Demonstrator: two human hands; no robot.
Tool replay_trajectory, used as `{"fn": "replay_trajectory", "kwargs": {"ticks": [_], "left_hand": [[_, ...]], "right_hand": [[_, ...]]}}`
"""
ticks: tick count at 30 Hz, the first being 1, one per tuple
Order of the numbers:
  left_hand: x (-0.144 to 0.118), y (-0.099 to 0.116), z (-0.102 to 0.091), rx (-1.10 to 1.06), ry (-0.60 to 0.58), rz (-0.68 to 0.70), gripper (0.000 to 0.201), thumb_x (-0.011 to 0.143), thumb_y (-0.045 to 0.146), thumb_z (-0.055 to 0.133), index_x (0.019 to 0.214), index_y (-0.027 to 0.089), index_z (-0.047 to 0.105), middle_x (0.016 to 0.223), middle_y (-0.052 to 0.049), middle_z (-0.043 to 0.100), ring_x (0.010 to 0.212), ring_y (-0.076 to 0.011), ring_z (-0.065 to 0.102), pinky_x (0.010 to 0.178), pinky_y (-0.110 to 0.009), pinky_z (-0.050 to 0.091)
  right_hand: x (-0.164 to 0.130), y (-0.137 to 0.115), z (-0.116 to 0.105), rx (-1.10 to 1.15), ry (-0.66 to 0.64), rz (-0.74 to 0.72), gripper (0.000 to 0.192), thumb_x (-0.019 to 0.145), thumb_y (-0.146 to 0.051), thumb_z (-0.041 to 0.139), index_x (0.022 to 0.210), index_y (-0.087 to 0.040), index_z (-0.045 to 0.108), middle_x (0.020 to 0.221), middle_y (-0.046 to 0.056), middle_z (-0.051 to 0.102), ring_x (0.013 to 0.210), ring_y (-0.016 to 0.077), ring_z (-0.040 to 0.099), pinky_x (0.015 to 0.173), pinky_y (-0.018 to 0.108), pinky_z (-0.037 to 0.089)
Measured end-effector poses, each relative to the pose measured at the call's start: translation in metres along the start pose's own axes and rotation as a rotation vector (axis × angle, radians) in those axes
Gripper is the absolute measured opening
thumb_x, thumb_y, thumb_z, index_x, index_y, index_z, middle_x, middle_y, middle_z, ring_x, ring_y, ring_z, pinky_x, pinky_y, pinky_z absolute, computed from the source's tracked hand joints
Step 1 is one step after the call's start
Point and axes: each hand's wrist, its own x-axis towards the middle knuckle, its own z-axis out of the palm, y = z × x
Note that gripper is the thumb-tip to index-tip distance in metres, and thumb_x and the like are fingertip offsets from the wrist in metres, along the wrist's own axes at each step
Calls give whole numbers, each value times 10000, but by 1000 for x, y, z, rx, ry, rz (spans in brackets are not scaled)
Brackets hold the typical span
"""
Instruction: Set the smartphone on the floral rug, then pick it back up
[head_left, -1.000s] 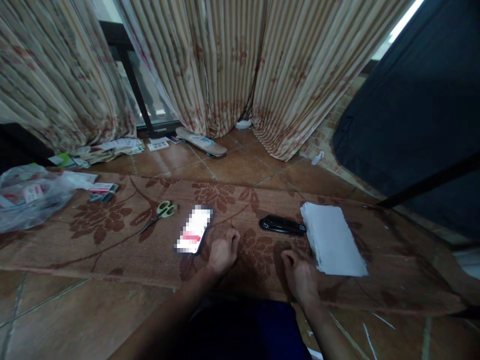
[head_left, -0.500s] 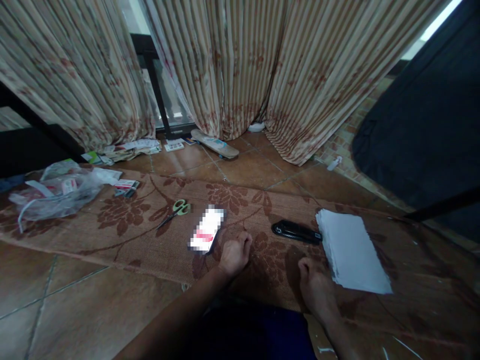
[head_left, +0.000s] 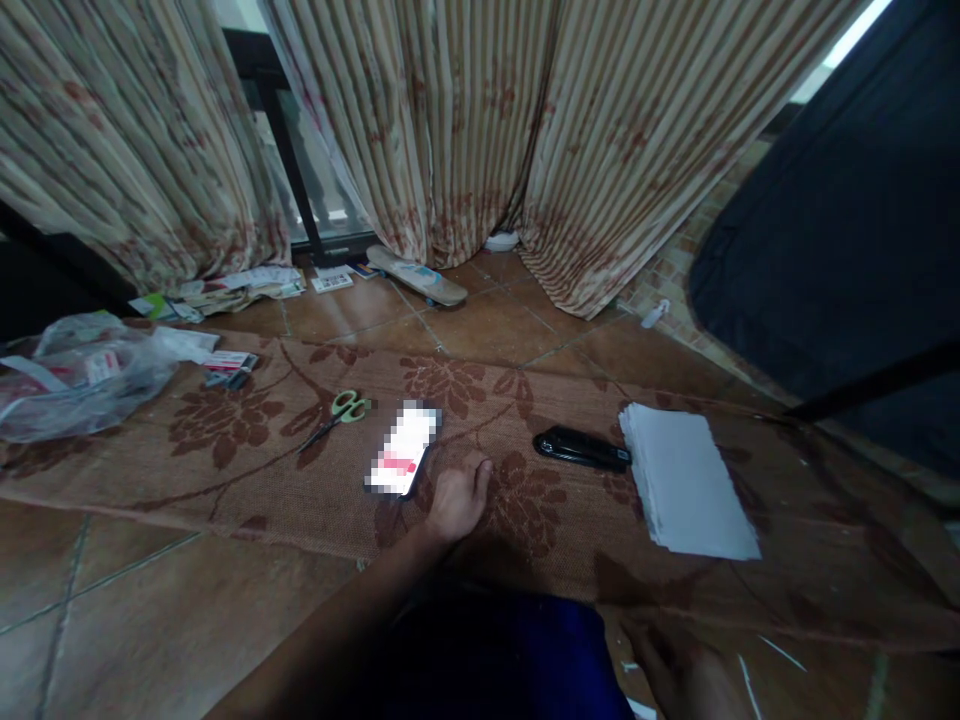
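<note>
My left hand (head_left: 456, 500) rests on the patterned brown cloth (head_left: 277, 490), just right of a lit phone (head_left: 403, 450). Its fingers are loosely bent with the thumb apart, and nothing shows in them. Low at the bottom edge, my right hand (head_left: 690, 672) is beyond the cloth's near edge, over the tiled floor. It is dim and smeared, so its fingers are unclear. A black stapler-like tool (head_left: 581, 447) lies right of my left hand, its end by a stack of white paper (head_left: 690, 480). Green-handled scissors (head_left: 337, 415) lie left of the phone.
A clear plastic bag (head_left: 90, 375) and small packets (head_left: 230, 367) lie at the cloth's left end. Thin white strips (head_left: 748, 685) are on the floor near my right hand. A skateboard (head_left: 416, 275) stands before the striped curtains (head_left: 465, 130).
My right hand has dropped from beside the paper stack to below the cloth's near edge. My left hand has loosened slightly in place. The whole view has shifted a little.
</note>
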Motion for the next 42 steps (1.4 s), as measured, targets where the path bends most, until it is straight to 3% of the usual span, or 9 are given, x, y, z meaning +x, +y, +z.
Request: {"fn": "replay_trajectory", "kwargs": {"ticks": [2, 5, 10, 13, 20, 27, 33, 37, 42], "left_hand": [[0, -1, 0, -21, 17, 2, 248, 950, 310, 308, 859, 207, 514, 741, -15, 613, 695, -152, 607, 681, -252, 416], [1, -1, 0, -31, 38, 0, 228, 940, 285, 318, 847, 205, 510, 734, -19, 606, 672, -154, 595, 671, -256, 416], [2, -1, -2, -121, 76, 1, 194, 922, 240, 335, 855, 203, 513, 763, -18, 608, 706, -151, 592, 685, -250, 420], [3, -2, -3, -178, 94, -16, 184, 913, 235, 351, 856, 204, 523, 777, -16, 609, 723, -148, 590, 681, -243, 421], [5, -4, -3, -196, 86, -35, 203, 917, 270, 362, 858, 198, 542, 762, -19, 605, 701, -149, 577, 660, -249, 412], [3, -3, -4, -244, 125, -33, 207, 923, 280, 369, 835, 196, 536, 725, -13, 591, 658, -146, 561, 635, -251, 394], [3, -5, -2, -305, 149, -8, 208, 924, 274, 368, 802, 199, 520, 723, -11, 582, 654, -145, 549, 628, -252, 388], [4, -6, -2, -311, 149, -15, 208, 920, 277, 374, 783, 201, 511, 710, -8, 575, 645, -144, 542, 624, -254, 385], [4, -6, -3, -339, 160, -15, 221, 922, 283, 375, 764, 200, 506, 699, -6, 570, 636, -139, 537, 619, -252, 380]], "right_hand": [[19, -36, 2, 59, 15, -77, 302, 835, -473, 437, 806, -279, 668, 620, 2, 689, 540, 187, 644, 518, 248, 459], [56, -84, 12, 141, 15, -234, 282, 874, -387, 408, 876, -264, 662, 810, 9, 723, 678, 170, 667, 643, 240, 473], [115, -123, 41, 33, 55, -282, 238, 891, -292, 436, 959, -235, 657, 865, 26, 708, 761, 172, 652, 686, 248, 429], [130, -127, 54, -87, 61, -308, 203, 890, -280, 471, 953, -253, 663, 929, 14, 682, 753, 151, 632, 666, 239, 391], [136, -129, 65, -272, 58, -384, 243, 921, -204, 401, 828, -199, 625, 910, 20, 608, 665, 104, 567, 595, 235, 318], [136, -132, 66, -26, 34, -394, 216, 921, -257, 416, 855, -204, 615, 861, 7, 613, 735, 123, 595, 677, 223, 365], [132, -138, 73, -180, 17, -468, 245, 929, -273, 411, 823, -215, 625, 889, 19, 627, 748, 129, 592, 651, 228, 353], [134, -143, 74, -342, -4, -439, 247, 932, -229, 373, 845, -204, 602, 897, 35, 625, 679, 129, 577, 577, 244, 317], [136, -144, 71, -134, -8, -400, 193, 911, -225, 419, 849, -211, 602, 853, 11, 642, 722, 135, 598, 642, 232, 358]]}}
